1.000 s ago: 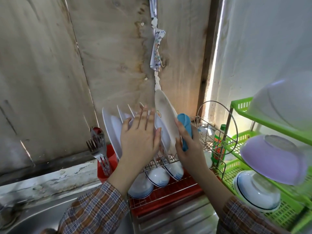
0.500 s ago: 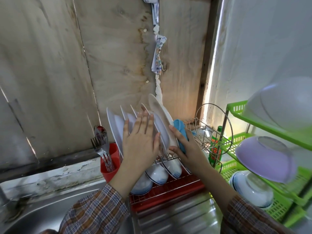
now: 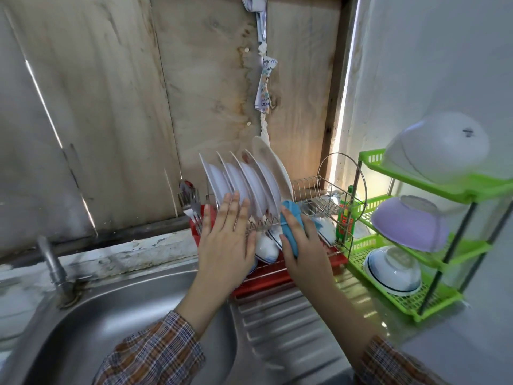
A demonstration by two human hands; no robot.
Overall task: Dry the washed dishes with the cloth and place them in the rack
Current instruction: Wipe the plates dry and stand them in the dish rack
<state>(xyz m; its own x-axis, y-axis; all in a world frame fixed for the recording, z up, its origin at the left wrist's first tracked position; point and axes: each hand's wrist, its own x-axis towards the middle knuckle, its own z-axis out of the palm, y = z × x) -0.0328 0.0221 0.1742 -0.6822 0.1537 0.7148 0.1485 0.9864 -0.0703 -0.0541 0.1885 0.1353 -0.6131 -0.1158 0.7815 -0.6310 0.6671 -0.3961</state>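
Plates [image 3: 249,184] stand on edge in the wire rack [image 3: 322,202], centre frame. Left hand [image 3: 226,245] flat, fingers straight, at the plates' lower edges; contact unclear. Right hand [image 3: 308,254] grips the blue cloth [image 3: 290,232] just right of them.

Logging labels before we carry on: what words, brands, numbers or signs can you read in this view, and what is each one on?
No text here is legible.
Twisted paper strip hanging on the wooden wall: handwriting, too blurred to read.
Green bottle with a red label: print too small to read.
White upturned bowl on the top tier of the green shelf: one small dark mark, unreadable.
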